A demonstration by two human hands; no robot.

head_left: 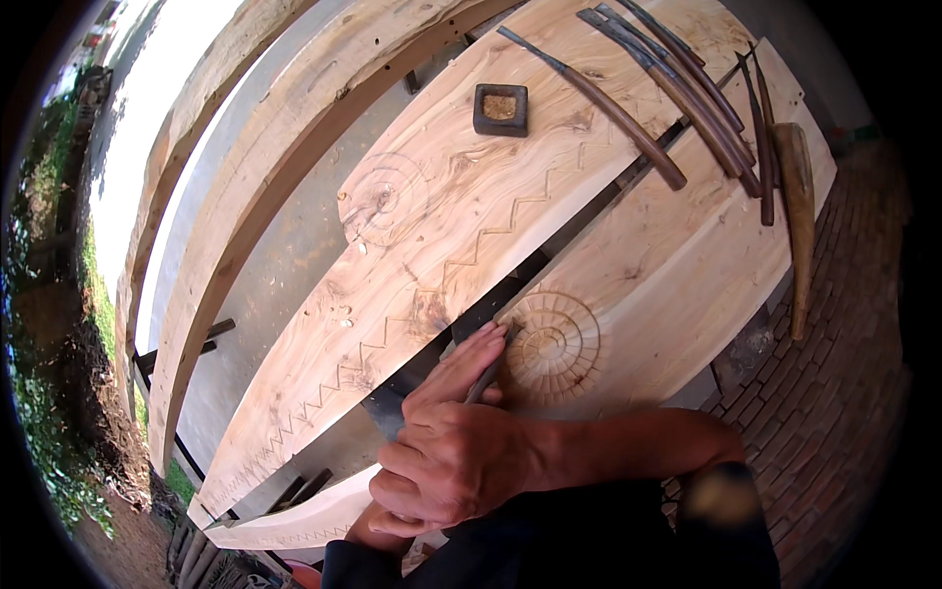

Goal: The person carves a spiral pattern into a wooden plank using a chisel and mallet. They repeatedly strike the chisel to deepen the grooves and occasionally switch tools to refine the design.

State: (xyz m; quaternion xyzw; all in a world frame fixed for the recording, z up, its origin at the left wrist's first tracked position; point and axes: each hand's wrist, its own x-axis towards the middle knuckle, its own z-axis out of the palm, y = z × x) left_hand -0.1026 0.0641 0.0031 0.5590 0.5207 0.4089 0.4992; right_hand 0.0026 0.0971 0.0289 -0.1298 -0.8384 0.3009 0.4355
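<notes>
My right hand (pixel 456 466) is closed in a fist around the handle of a carving chisel, and the handle is hidden in the grip. Below the fist, my left hand (pixel 459 368) reaches forward with its fingers along the metal blade (pixel 485 381), pinching it against the thumb. The fingertips rest by the left edge of a round carved rosette (pixel 551 346) with rings and radiating cuts. It lies on the right-hand wooden board (pixel 677 260). The cutting tip is hidden behind the fingers.
Across a dark gap, another board (pixel 392 294) bears a zigzag line and a ringed circle (pixel 383 199). A dark square box (pixel 500 110) stands on it. Several chisels (pixel 677 93) and a wooden mallet (pixel 795 216) lie at the far right. Curved beams (pixel 265 196) stand left.
</notes>
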